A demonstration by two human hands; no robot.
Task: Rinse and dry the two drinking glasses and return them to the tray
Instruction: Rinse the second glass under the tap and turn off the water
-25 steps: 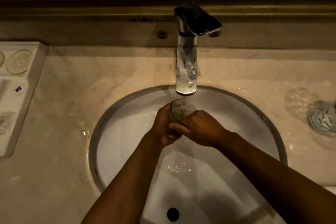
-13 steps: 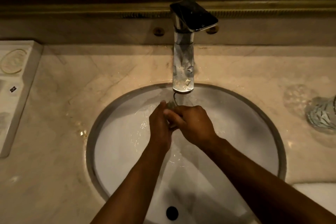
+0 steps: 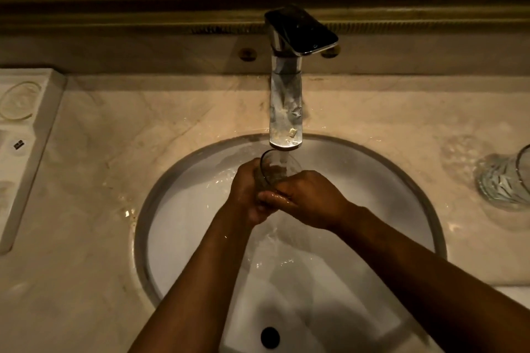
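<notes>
Only the head cam here, so everything comes from that one look down at the sink.

I've got the drinking glass (image 3: pixel 277 170) right under the faucet (image 3: pixel 286 112) spout, over the far half of the basin (image 3: pixel 177 209). Its open mouth faces up toward the spout and tips a bit toward the camera, so the long axis runs roughly up and down with a slight lean. Water is running into it and spilling down past my hands into the bowl.

My left hand (image 3: pixel 249 195) wraps the glass from the left side, fingers curled round the wall. My right hand (image 3: pixel 307 199) comes in from the right with its fingers curled over the near side of the glass and across the left hand, so both hands are clasped around it.

The rim sits just below the spout tip, so there's very little room above. Left, right and toward me the basin is open, with the drain hole (image 3: pixel 270 337) near the bottom edge of the view.

The second glass (image 3: pixel 507 180), a cut-pattern one, stands on the marble counter (image 3: pixel 120 152) at the far right, partly cut off by the frame. The white tray (image 3: pixel 43 123) sits on the counter at the far left, well apart from the basin.
</notes>
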